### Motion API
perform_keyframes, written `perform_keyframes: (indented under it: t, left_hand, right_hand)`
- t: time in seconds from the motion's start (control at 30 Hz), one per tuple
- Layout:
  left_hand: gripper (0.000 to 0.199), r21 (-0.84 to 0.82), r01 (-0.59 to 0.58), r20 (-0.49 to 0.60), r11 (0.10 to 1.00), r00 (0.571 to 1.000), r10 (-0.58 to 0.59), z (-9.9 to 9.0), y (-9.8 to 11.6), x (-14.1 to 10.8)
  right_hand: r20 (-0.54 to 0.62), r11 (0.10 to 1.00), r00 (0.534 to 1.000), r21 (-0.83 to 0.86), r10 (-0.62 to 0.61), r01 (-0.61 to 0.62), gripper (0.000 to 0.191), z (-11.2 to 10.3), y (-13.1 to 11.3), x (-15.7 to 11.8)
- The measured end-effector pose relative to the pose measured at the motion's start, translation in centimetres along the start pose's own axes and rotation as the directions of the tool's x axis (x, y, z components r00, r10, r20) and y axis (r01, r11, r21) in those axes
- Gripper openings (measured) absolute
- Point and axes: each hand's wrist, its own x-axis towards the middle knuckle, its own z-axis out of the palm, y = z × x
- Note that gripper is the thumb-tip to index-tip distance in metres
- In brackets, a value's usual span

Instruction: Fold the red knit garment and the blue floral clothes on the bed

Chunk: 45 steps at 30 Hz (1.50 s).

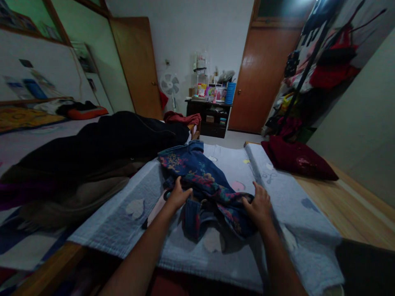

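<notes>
Partly open, right hand (pixel 259 205) touches floral garment (pixel 202 166).

White fan (pixel 169 84) stands beside open wooden door (pixel 135 61); dark cabinet (pixel 206 119) holds blue basket (pixel 230 93) (right end). Maroon cushion (pixel 299 158) lies near right wall (pixel 358 107).

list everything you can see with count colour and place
floral garment: one, dark blue, on pale sheet
pale sheet: one, blue-grey, beneath garment
fabric heap: one, black and brown, left
cushion-like bundle: one, maroon, right
doors: two, brown, background
pedestal fan: one, white, between doors
cabinet: one, dark, far wall
containers: several, mixed, on cabinet
hanging clothes: several, mixed, right
crumpled cloth: one, red, beyond heap
patterned cloth: one, yellow, far left
left hand: one, at garment's left side
right hand: one, at garment's right side
</notes>
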Motion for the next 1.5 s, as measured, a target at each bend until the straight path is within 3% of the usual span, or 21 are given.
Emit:
perform_keyframes:
  t: [0.13,0.23,0.33,0.4,0.5,0.57,0.63,0.67,0.73,0.77,0.8,0.83,0.87,0.93,0.97,1.0,1.13,1.27,1.37,1.5]
  left_hand:
    - [0.09,-0.023,0.05,-0.097,0.999,0.994,-0.052,1.7,1.6,2.4]
    - [0.088,0.025,0.143,-0.188,0.989,0.973,-0.135,3.1,3.6,3.4]
    - [0.071,-0.025,0.2,-0.271,0.979,0.942,-0.2,4.3,5.6,4.5]
    - [0.066,-0.045,0.142,-0.306,0.989,0.94,-0.149,5.1,7.0,5.2]
    - [0.07,0.004,-0.077,-0.31,0.997,0.948,0.074,6.1,9.2,5.9]
    - [0.073,0.049,-0.258,-0.19,0.965,0.946,0.262,6.8,10.6,5.9]
    - [0.074,0.033,-0.434,0.065,0.9,0.9,0.432,7.2,11.6,5.8]
    - [0.073,-0.007,-0.502,0.221,0.865,0.842,0.491,7.4,11.9,5.7]
    - [0.064,-0.123,-0.558,0.503,0.821,0.678,0.536,7.4,11.7,5.6]
    - [0.058,-0.174,-0.547,0.597,0.819,0.603,0.53,7.3,11.4,5.6]
    - [0.051,-0.205,-0.521,0.646,0.829,0.564,0.514,7.0,10.9,5.7]
    - [0.046,-0.207,-0.488,0.648,0.848,0.581,0.492,6.6,10.3,5.8]
    - [0.041,-0.171,-0.461,0.607,0.871,0.647,0.462,6.0,9.6,6.0]
    - [0.039,-0.009,-0.378,0.368,0.926,0.859,0.355,4.6,8.0,6.7]
    - [0.038,0.13,-0.328,0.223,0.936,0.929,0.295,3.9,7.1,7.1]
    - [0.039,0.191,-0.291,0.161,0.937,0.951,0.263,3.2,6.2,7.4]
    - [0.049,0.348,-0.118,0.033,0.93,0.993,0.113,1.6,2.4,8.4]
    - [0.053,0.457,0.055,-0.005,0.888,0.998,-0.059,2.0,-0.4,8.6]
    - [0.059,0.504,0.093,0.013,0.859,0.993,-0.115,2.7,-1.3,8.8]
    - [0.063,0.622,0.103,0.012,0.776,0.99,-0.141,3.2,-1.8,9.3]
  right_hand:
    - [0.256,0.966,0.933,0.019,-0.254,0.258,0.067,1.9,-2.5,-0.4]
    - [0.376,0.958,0.881,0.107,-0.287,0.266,0.074,3.1,-3.3,-0.6]
    - [0.474,0.964,0.84,0.162,-0.265,0.212,0.081,3.7,-3.2,-0.8]
    - [0.512,0.97,0.826,0.171,-0.237,0.173,0.083,3.9,-3.1,-0.9]
    - [0.508,0.969,0.832,0.207,-0.223,0.133,0.083,3.9,-3.1,-1.0]
    - [0.485,0.96,0.843,0.255,-0.233,0.118,0.082,3.8,-3.2,-1.0]
    - [0.46,0.955,0.861,0.282,-0.218,0.091,0.078,3.7,-3.5,-1.0]
    - [0.452,0.958,0.87,0.279,-0.196,0.071,0.072,3.7,-3.6,-1.0]
    - [0.456,0.969,0.878,0.245,-0.146,0.035,0.055,3.5,-4.0,-1.0]
    - [0.464,0.974,0.876,0.225,-0.131,0.026,0.048,3.4,-4.1,-1.0]
    - [0.472,0.977,0.872,0.211,-0.126,0.027,0.042,3.3,-4.2,-1.0]
    - [0.478,0.979,0.869,0.203,-0.13,0.035,0.039,3.2,-4.3,-1.0]
    - [0.478,0.98,0.868,0.196,-0.134,0.044,0.038,3.2,-4.3,-1.0]
    - [0.461,0.983,0.877,0.173,-0.135,0.06,0.037,3.1,-4.1,-1.1]
    - [0.445,0.985,0.885,0.156,-0.134,0.071,0.037,3.1,-3.9,-1.1]
    - [0.427,0.987,0.894,0.138,-0.136,0.084,0.037,3.1,-3.8,-1.1]
    - [0.375,0.982,0.907,0.086,-0.189,0.169,0.035,2.9,-2.9,-1.4]
    - [0.366,0.968,0.908,-0.064,-0.202,0.242,0.04,2.0,-1.9,-2.0]
    - [0.428,0.95,0.895,-0.21,-0.124,0.232,0.054,1.3,-1.3,-2.5]
    - [0.547,0.939,0.833,-0.235,-0.086,0.252,0.063,1.1,-1.4,-2.4]
